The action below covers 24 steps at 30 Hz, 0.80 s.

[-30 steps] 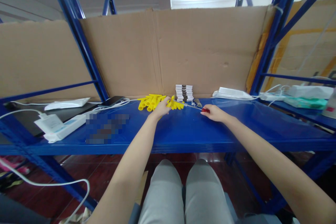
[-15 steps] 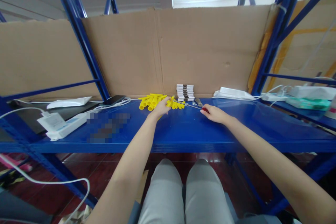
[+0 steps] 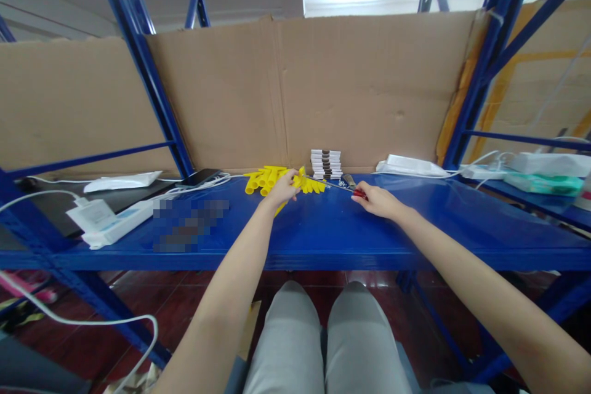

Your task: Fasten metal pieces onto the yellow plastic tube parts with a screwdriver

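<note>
My left hand (image 3: 285, 188) is closed around a yellow plastic part (image 3: 279, 209), whose lower end shows below the palm. My right hand (image 3: 376, 199) grips a screwdriver (image 3: 361, 194) by its red handle. Its long metal shaft points left, with the tip close to my left fingers; whether it touches the part is too small to tell. Beside the left hand lies a pile of yellow tubes (image 3: 263, 180). Smaller yellow pieces (image 3: 316, 186) lie in a row between the hands. Behind them stands a stack of white pieces with dark middles (image 3: 327, 166).
Tiny metal bits (image 3: 342, 183) lie near a small brownish object (image 3: 349, 181) by the right hand. A cardboard sheet (image 3: 360, 86) closes off the back of the blue shelf (image 3: 323, 228). White power strips (image 3: 410, 165), cables and a dark phone (image 3: 203, 176) lie towards the sides.
Both hands stay in nearly the same place. The screwdriver handle in my right hand appears slightly turned and shifted; the left hand keeps its hold.
</note>
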{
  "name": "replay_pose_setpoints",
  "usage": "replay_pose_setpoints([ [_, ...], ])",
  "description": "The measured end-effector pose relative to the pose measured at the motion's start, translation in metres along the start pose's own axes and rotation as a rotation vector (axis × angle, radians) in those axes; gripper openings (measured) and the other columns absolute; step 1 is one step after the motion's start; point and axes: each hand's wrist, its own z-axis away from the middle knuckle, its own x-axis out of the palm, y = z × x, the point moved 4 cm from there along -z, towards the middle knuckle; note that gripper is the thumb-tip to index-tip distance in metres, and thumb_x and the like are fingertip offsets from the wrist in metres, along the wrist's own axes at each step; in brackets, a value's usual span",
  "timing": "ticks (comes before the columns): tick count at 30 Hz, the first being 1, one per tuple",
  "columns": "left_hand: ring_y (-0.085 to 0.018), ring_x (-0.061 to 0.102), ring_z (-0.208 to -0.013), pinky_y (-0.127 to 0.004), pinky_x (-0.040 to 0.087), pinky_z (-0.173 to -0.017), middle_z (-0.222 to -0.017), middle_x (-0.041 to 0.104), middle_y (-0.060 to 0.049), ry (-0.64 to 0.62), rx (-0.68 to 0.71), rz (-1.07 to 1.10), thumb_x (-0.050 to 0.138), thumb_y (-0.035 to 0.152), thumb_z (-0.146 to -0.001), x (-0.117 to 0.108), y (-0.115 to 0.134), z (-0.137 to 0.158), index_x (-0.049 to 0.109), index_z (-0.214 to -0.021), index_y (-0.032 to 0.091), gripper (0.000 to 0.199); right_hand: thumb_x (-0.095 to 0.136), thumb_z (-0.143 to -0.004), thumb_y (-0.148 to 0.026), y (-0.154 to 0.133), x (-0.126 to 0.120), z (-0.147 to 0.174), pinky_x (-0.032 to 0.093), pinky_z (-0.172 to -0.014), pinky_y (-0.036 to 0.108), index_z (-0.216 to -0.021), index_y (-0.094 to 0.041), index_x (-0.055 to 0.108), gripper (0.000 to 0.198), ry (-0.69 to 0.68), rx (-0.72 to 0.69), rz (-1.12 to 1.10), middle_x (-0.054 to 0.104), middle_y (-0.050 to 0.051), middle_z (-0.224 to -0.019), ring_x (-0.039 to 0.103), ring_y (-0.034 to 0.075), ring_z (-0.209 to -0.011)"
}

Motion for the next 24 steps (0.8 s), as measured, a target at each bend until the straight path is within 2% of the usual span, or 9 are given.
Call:
replay_pose_setpoints([
  [6,-0.005,0.048,-0.045,-0.020,0.044,-0.049,-0.082,0.056,0.002,0.004,0.022,-0.018,0.055,0.004,-0.075,-0.0001,-0.0022,-0.0008,0.051,-0.116,0.020,0.044,0.041,-0.097,-0.030,-0.0028,-0.0008,0.0001,0.046,-0.078,0.030,-0.103,-0.017,0.061,0.025,0.010,-0.075,0.049,0.069,0.015,-0.101,0.066,0.024,-0.095],
  [9,-0.006,0.048,-0.045,-0.020,0.043,-0.050,-0.080,0.057,0.002,-0.003,0.047,-0.034,0.055,0.003,-0.075,0.0008,-0.0050,-0.0025,0.052,-0.117,0.019,0.045,0.044,-0.095,-0.032,-0.0016,-0.0040,0.0021,0.045,-0.076,0.031,-0.107,-0.018,0.059,0.024,0.033,-0.055,0.116,0.069,0.014,-0.106,0.066,0.026,-0.096],
  [15,-0.007,0.048,-0.046,-0.020,0.042,-0.050,-0.077,0.055,0.003,-0.024,0.064,-0.025,0.054,0.001,-0.075,0.0033,-0.0086,-0.0057,0.051,-0.118,0.018,0.047,0.046,-0.094,-0.035,-0.0011,-0.0024,0.0031,0.042,-0.065,0.029,-0.110,-0.019,0.053,0.023,0.013,-0.011,0.131,0.072,0.011,-0.094,0.067,0.026,-0.085],
  [21,-0.006,0.048,-0.045,-0.020,0.042,-0.049,-0.077,0.055,0.004,-0.011,0.045,-0.007,0.055,0.002,-0.075,0.0024,-0.0076,-0.0054,0.051,-0.116,0.018,0.045,0.043,-0.095,-0.031,-0.0049,0.0001,0.0000,0.045,-0.076,0.030,-0.100,-0.017,0.058,0.021,0.001,-0.069,0.047,0.069,0.014,-0.099,0.066,0.024,-0.090],
  [24,-0.007,0.048,-0.045,-0.020,0.041,-0.049,-0.073,0.054,0.005,-0.019,0.046,0.000,0.055,0.002,-0.075,0.0030,-0.0066,-0.0049,0.051,-0.115,0.018,0.043,0.049,-0.092,-0.029,-0.0019,0.0009,-0.0020,0.045,-0.076,0.031,-0.095,-0.017,0.059,0.016,0.029,-0.091,0.009,0.067,0.013,-0.095,0.065,0.024,-0.086],
])
